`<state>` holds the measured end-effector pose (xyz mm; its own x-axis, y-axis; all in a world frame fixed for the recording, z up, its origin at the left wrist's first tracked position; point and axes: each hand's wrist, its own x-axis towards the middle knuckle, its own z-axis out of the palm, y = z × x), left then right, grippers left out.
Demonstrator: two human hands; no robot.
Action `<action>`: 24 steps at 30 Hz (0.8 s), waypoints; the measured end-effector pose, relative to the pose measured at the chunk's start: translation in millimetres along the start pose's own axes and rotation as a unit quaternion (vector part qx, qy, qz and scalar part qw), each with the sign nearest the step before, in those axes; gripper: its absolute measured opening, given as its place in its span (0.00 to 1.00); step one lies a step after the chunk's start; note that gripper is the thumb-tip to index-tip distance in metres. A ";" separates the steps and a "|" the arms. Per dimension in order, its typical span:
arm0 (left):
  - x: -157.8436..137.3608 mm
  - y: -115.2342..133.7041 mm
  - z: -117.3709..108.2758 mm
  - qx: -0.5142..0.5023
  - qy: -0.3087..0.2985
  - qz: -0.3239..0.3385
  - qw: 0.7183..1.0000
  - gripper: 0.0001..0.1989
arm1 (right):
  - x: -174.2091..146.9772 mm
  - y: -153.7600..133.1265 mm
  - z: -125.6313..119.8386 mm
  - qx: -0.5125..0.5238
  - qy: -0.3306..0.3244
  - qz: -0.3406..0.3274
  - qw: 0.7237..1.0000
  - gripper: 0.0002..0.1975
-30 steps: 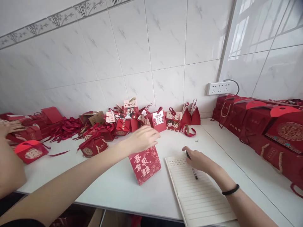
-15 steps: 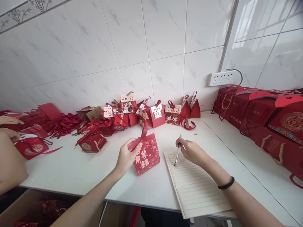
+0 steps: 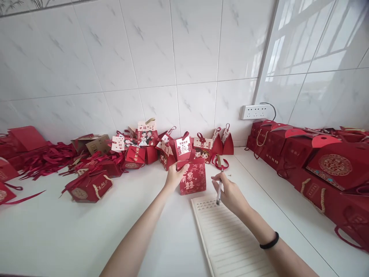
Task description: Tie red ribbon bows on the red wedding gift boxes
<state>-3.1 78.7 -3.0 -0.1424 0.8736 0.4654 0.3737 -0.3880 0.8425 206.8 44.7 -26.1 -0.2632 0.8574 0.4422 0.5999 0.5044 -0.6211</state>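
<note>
My left hand (image 3: 175, 176) grips the upper left corner of a red gift box (image 3: 195, 180) with pale lettering and a flower pattern. The box stands upright, facing me, with its ribbon loop at the top. In my right hand (image 3: 232, 190) is a pen (image 3: 219, 189), its tip down at the lined notebook (image 3: 230, 238). Several rows of handwriting run across the top of the page. A black band circles my right wrist. Behind the held box stands another red box (image 3: 183, 148) with a white label.
Small decorated boxes (image 3: 148, 138) line the tiled wall. A heap of dark red ribbons (image 3: 47, 159) lies at left, near a red box with rope handles (image 3: 89, 186). Larger red boxes (image 3: 294, 154) are stacked along the right side, below a power strip (image 3: 255, 112).
The gift box has moved away from me and turned from tilted to upright in my left hand. The view has shifted, and the other person's arm at left has gone out of it.
</note>
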 end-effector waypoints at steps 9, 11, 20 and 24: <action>-6.5 0.1 4.5 -0.058 -0.053 -0.024 0.997 0.15 | 24.2 -12.5 3.4 0.074 0.119 -0.081 0.987 0.10; -9.7 2.7 2.2 -0.063 -0.068 -0.024 0.995 0.14 | 35.8 -21.8 2.5 0.113 0.098 -0.086 0.985 0.10; 18.3 30.2 -27.3 -0.036 -0.224 0.010 0.974 0.17 | 77.7 -40.8 -13.2 0.060 -0.016 -0.144 0.988 0.05; 34.0 45.1 -24.0 0.030 -0.223 0.048 0.973 0.14 | 82.3 -40.7 -20.6 0.057 -0.063 -0.154 0.984 0.06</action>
<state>-13.1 83.8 57.3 0.3022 0.8801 0.3662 0.4210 -0.4679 0.7771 176.3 92.7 48.9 -0.5154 0.6642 0.5415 0.3899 0.7444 -0.5420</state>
